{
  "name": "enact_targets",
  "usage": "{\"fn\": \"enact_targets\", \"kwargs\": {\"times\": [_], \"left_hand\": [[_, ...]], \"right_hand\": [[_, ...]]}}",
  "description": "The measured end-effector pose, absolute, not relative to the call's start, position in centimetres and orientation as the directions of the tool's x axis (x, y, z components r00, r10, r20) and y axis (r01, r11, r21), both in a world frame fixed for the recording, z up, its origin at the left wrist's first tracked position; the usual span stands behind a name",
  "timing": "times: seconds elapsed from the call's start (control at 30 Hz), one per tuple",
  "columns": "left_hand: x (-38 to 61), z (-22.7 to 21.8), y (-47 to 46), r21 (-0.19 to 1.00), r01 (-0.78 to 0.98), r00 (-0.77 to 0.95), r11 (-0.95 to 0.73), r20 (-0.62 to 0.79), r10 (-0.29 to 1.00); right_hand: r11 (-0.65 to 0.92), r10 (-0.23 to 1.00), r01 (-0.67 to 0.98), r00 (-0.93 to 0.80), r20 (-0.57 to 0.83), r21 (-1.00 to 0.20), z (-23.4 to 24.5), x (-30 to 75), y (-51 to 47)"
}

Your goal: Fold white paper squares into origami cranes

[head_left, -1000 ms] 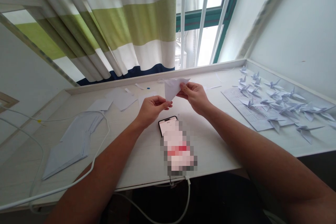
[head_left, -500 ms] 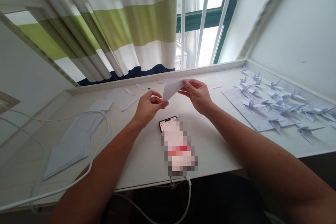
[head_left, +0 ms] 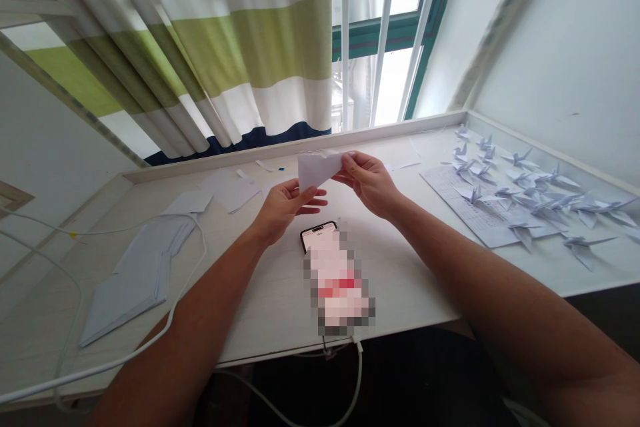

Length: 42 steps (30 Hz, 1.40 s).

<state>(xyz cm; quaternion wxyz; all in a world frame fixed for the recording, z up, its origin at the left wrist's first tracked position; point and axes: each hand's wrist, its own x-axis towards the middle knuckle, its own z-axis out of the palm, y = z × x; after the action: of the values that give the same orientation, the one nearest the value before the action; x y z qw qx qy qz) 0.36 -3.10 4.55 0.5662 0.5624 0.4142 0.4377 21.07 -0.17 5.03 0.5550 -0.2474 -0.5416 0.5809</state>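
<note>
A folded piece of white paper (head_left: 316,169) is held above the desk between both hands. My right hand (head_left: 371,181) pinches its right end. My left hand (head_left: 285,207) sits under its lower left corner, fingers curled with the fingertips against the paper. Below the hands a phone (head_left: 334,271) lies face up on the white desk (head_left: 260,293), its screen lit.
Several folded paper cranes (head_left: 525,197) lie on a printed sheet (head_left: 480,217) at the right. A stack of white paper sheets (head_left: 135,273) sits at the left, crossed by a white cable (head_left: 185,283). Loose paper scraps (head_left: 233,188) lie near the striped curtain (head_left: 225,60) and window.
The paper has turned from pointing down to lying more level and shifted slightly left. My left hand has moved from a pinch at its tip to under its lower corner.
</note>
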Motion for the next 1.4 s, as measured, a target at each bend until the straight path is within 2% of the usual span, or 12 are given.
{"fn": "enact_targets", "kwargs": {"times": [0.1, 0.17, 0.23, 0.3, 0.37, 0.47, 0.63, 0.73, 0.93, 1.23, 1.3, 1.4], "left_hand": [[0.4, 4.4, -3.1, 0.99, 0.031, 0.125, -0.134, 0.129, 0.984], [0.4, 4.3, -3.1, 0.952, 0.141, -0.03, -0.272, 0.279, 0.96], [0.3, 4.1, -3.2, 0.871, 0.29, -0.116, -0.397, 0.443, 0.889], [0.0, 4.1, -3.3, 0.775, 0.411, -0.1, -0.481, 0.563, 0.821], [-0.1, 4.1, -3.4, 0.72, 0.456, -0.05, -0.523, 0.607, 0.793], [0.0, 4.1, -3.3, 0.775, 0.383, -0.011, -0.503, 0.548, 0.836], [0.3, 4.5, -3.1, 0.958, 0.035, 0.119, -0.286, 0.28, 0.953], [0.5, 4.7, -3.0, 0.981, -0.002, 0.137, -0.192, 0.191, 0.972], [0.6, 4.4, -2.9, 0.977, -0.061, 0.084, -0.206, 0.21, 0.974], [0.4, 4.4, -2.7, 0.967, -0.075, 0.025, -0.245, 0.247, 0.969], [0.3, 4.2, -2.6, 0.962, -0.068, -0.008, -0.264, 0.265, 0.964], [0.1, 3.7, -2.4, 0.948, -0.017, -0.021, -0.317, 0.317, 0.948]], "right_hand": [[0.201, 0.944, -0.34, -0.182, 0.274, -0.919, 4.8, 21.2, 0.1], [0.16, 0.968, -0.323, -0.132, 0.212, -0.933, 4.7, 21.3, 0.3], [0.075, 0.974, -0.331, -0.177, 0.14, -0.941, 4.8, 21.4, 0.3], [0.015, 0.952, -0.338, -0.283, 0.116, -0.941, 4.9, 21.3, 0.2], [0.037, 0.936, -0.324, -0.321, 0.147, -0.945, 5.0, 21.1, 0.1], [0.135, 0.951, -0.292, -0.229, 0.206, -0.947, 4.7, 21.0, 0.2], [0.243, 0.954, -0.263, -0.111, 0.28, -0.934, 4.2, 21.4, 0.7], [0.282, 0.939, -0.268, -0.118, 0.322, -0.921, 4.4, 21.3, 0.5], [0.3, 0.931, -0.304, -0.113, 0.346, -0.904, 4.6, 20.9, 0.1], [0.227, 0.952, -0.3, -0.131, 0.275, -0.927, 4.1, 21.2, 0.6], [0.235, 0.949, -0.253, -0.15, 0.278, -0.939, 4.3, 21.5, 0.6], [0.315, 0.935, -0.08, -0.143, 0.324, -0.946, 5.0, 22.3, 0.6]]}}
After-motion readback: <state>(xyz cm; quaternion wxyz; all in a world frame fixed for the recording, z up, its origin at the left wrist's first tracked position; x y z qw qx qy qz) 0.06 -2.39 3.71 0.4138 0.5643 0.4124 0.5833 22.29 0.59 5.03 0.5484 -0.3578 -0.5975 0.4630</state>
